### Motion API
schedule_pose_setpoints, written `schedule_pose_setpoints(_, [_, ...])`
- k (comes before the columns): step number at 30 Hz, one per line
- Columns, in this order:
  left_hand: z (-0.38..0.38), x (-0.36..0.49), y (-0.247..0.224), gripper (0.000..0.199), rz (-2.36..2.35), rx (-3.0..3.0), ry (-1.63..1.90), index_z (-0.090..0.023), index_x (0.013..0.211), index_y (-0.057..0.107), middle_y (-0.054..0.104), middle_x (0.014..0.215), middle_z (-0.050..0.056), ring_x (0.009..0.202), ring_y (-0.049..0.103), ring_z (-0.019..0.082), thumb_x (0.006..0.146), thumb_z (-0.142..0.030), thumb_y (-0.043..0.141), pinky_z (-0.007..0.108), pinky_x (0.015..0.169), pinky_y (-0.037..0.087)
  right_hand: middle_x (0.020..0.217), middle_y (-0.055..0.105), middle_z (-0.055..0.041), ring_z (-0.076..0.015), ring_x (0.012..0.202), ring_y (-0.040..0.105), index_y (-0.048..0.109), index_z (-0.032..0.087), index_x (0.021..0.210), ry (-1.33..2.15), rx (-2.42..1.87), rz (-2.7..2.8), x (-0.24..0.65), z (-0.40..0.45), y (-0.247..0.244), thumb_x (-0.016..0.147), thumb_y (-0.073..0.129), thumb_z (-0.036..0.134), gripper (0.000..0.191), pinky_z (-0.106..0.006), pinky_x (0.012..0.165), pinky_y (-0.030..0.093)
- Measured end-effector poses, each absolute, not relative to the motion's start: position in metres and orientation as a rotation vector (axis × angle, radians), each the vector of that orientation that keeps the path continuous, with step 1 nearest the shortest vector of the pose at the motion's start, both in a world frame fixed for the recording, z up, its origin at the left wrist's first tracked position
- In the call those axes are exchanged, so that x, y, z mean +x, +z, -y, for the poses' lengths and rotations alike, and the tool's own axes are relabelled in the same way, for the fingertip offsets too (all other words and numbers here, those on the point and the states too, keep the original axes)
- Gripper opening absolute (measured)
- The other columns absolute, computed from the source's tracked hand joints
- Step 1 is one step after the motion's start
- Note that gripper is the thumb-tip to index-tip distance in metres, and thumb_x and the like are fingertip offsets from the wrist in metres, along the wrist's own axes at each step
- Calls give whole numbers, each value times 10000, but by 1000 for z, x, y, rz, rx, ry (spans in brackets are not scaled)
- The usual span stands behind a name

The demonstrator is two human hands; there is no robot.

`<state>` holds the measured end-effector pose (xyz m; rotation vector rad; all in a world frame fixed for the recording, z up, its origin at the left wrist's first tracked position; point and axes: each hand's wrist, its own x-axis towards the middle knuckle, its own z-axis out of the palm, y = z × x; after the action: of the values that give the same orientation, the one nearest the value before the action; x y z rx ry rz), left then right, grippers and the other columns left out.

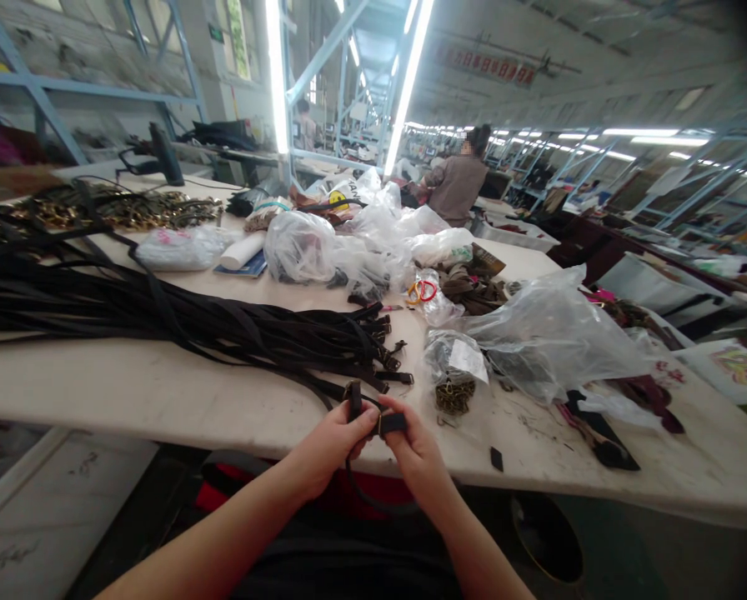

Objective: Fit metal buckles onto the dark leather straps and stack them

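Observation:
My left hand (339, 433) and my right hand (416, 450) are close together at the table's front edge, both closed on a black strap (393, 423). A small brass-coloured metal fitting shows on the strap between my fingers; its exact kind is partly hidden. One length of the strap hangs in a loop below my hands. Just beyond and to the left lies a thick bundle of long black straps (242, 329), with metal buckles at the near right ends. A clear bag of brass-coloured metal hardware (454, 396) stands to the right of my right hand.
Clear plastic bags (302, 246) crowd the table's middle, near red-and-yellow-handled scissors (422, 291). A large plastic bag (548, 333) and a dark strip (602, 433) lie at right. A dark bottle (166, 154) stands far left. A co-worker (458, 183) is beyond the table.

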<state>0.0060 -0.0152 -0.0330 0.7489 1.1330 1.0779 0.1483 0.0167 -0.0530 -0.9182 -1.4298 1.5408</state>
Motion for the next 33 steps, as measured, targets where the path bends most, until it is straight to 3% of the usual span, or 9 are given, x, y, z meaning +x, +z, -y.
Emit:
schedule_pose_setpoints(2, [13,9,-32,305,-1188,854,1144,-152,852,537,415,574,-51,500,330,75,743,-436,561,198,470,260,1080,568,-37,-180,1016,509,612,259,1059,1421,-871,1596,151,-19,-48,784,586,347,290,-308,887,400])
schedule_pose_setpoints(5, [10,14,-29,305,-1184,961,1162,-147,922,544,455,638,-28,530,374,86,765,-409,536,208,495,312,1174,530,-19,-190,1118,468,640,268,966,1499,-775,1592,153,-20,-36,830,526,342,193,-336,963,360])
schedule_pose_setpoints(10, [9,12,-11,253,-1263,1258,1177,-156,908,553,549,743,27,694,506,148,819,-371,455,248,656,400,866,616,-2,-171,892,575,599,248,773,1557,-653,1274,171,-28,-1,785,580,414,167,-363,860,432])
schedule_pose_setpoints(12, [10,9,-2,266,-1364,1390,1147,-164,930,556,551,705,23,680,515,158,840,-371,416,255,663,394,606,525,41,-116,608,539,587,265,801,1612,-609,1218,181,-31,14,787,574,430,167,-289,660,463])
schedule_pose_setpoints(14, [11,9,4,279,-1461,1478,1094,-179,971,564,565,696,22,660,529,175,831,-383,435,264,652,389,507,411,67,-73,436,386,589,252,845,1686,-665,1302,186,-33,23,794,564,433,189,-206,461,352])
schedule_pose_setpoints(16, [12,11,5,279,-1528,1574,1053,-208,1016,570,618,799,42,738,568,209,809,-370,477,278,689,393,498,390,69,-55,412,305,581,208,841,1732,-773,1441,183,-31,23,785,564,452,250,-185,401,231])
schedule_pose_setpoints(21, [12,15,-8,300,-1600,1822,881,-239,1105,545,646,1014,76,894,598,250,861,-313,389,302,746,400,471,348,85,-38,409,248,492,171,729,1823,-847,1480,162,-20,4,790,527,497,334,-182,393,168])
schedule_pose_setpoints(28, [11,13,-25,290,-1717,1937,772,-230,1063,585,662,938,102,801,608,253,861,-240,378,304,691,395,488,311,95,-37,392,217,491,187,845,1900,-812,1270,150,-17,-10,795,529,484,303,-174,376,131])
schedule_pose_setpoints(33, [15,6,-25,245,-1676,1885,740,-202,943,636,637,810,98,767,578,245,837,-280,429,322,724,393,558,401,51,-63,455,310,553,183,959,1715,-846,1457,150,-17,-8,797,492,535,392,-188,405,226])
